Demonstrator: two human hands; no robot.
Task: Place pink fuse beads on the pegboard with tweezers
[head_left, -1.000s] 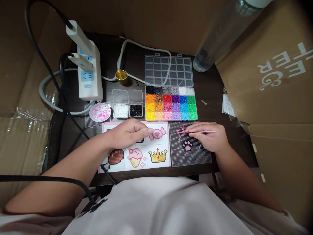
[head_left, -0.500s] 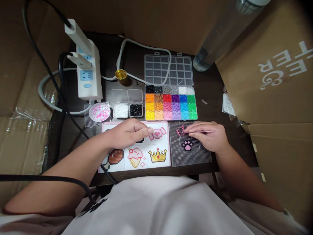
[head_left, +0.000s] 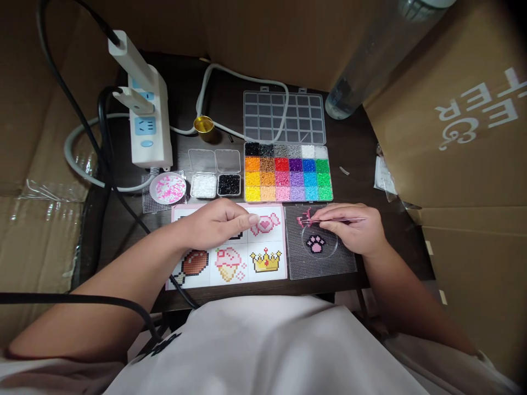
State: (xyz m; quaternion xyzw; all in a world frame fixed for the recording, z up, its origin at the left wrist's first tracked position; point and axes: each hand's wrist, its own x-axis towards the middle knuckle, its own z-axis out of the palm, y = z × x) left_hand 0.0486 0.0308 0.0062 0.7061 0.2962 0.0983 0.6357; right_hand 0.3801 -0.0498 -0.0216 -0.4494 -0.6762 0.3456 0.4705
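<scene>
My right hand (head_left: 356, 227) pinches thin pinkish tweezers (head_left: 343, 220) between thumb and fingers. The tweezer tips reach a partial outline of dark pink beads (head_left: 303, 219) at the top left of the clear pegboard (head_left: 296, 263). Whether a bead sits between the tips is too small to tell. Lower on the board lies a black-and-pink paw made of beads (head_left: 315, 244). My left hand (head_left: 214, 224) rests closed on the pattern sheet (head_left: 272, 281), its thumb tip against the pink candy picture (head_left: 267, 224). Its other fingers curl under, partly hidden, and no held thing shows.
Behind the sheet stands a sorted bead box (head_left: 288, 173) with its lid open. Small boxes of white beads (head_left: 203, 186) and black beads (head_left: 229, 185) and a dish of pink beads (head_left: 153, 189) are left of it. A power strip (head_left: 160, 148), cables and cardboard walls surround the table.
The tweezers and my right hand have shifted very slightly, with the tips still at the dark pink outline. My left hand has stayed in place on the sheet.
</scene>
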